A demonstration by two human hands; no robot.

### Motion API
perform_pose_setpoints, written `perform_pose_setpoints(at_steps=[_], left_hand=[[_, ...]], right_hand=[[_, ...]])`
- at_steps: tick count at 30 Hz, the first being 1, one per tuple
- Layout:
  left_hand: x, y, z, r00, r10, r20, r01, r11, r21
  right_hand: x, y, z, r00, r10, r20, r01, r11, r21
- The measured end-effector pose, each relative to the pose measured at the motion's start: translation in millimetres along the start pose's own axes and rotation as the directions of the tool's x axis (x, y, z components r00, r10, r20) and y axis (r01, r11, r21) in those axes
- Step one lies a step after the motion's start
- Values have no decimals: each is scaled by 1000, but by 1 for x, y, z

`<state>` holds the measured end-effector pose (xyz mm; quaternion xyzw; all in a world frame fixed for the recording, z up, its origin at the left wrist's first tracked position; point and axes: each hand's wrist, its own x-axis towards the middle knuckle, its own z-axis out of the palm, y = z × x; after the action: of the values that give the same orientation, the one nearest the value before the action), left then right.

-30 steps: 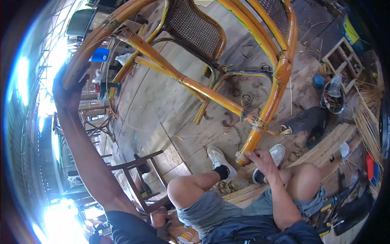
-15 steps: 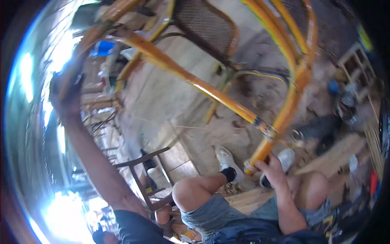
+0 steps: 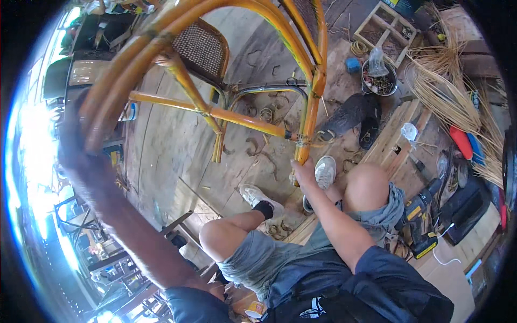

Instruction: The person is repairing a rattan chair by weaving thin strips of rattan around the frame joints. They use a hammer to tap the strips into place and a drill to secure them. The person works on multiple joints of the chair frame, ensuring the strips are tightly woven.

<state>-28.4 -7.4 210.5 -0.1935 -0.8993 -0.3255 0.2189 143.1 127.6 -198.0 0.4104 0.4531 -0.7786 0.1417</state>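
A yellow-brown rattan chair frame (image 3: 247, 123) with curved double poles is held up in front of me, above the floor. My right hand (image 3: 305, 174) is closed round the lower end of one leg, just below the joint with a crossbar. My left hand (image 3: 86, 151), blurred and in shadow, is raised at far left, closed on the bent double poles there; its fingers are hard to make out. Behind the poles shows a dark woven mesh panel (image 3: 200, 49). My bare knees and light shoes are below the frame.
On the right are a metal bowl (image 3: 379, 81) of small parts, a divided wooden frame (image 3: 386, 33), coiled cane strands (image 3: 444, 91), a black sandal (image 3: 369, 132) and a yellow-black cordless drill (image 3: 420, 215). Cane scraps lie on the plank floor (image 3: 167, 140). A dark wooden stool stands lower left.
The chair frame has shifted left and tilted in view, its crossbar lying flatter. My right hand stays on the leg end, my left on the poles. The view has turned, showing more of the right side.
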Motion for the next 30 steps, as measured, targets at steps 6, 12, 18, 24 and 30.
perform_pose_setpoints(at_steps=[6,12,18,24,30], left_hand=[[-56,73,90,970,-242,-15,242,969,56],[-114,99,128,993,-33,109,24,996,84],[-154,86,100,991,-46,126,25,987,160],[-224,77,52,964,-227,137,197,959,202],[-242,101,24,848,-431,309,227,821,523]], right_hand=[[48,111,-30,999,-30,-14,29,999,-26],[45,147,-12,978,195,73,-205,966,161],[57,180,-9,979,142,149,-154,986,67],[53,188,-13,970,29,239,150,706,-692],[54,116,-27,987,7,157,90,797,-597]])
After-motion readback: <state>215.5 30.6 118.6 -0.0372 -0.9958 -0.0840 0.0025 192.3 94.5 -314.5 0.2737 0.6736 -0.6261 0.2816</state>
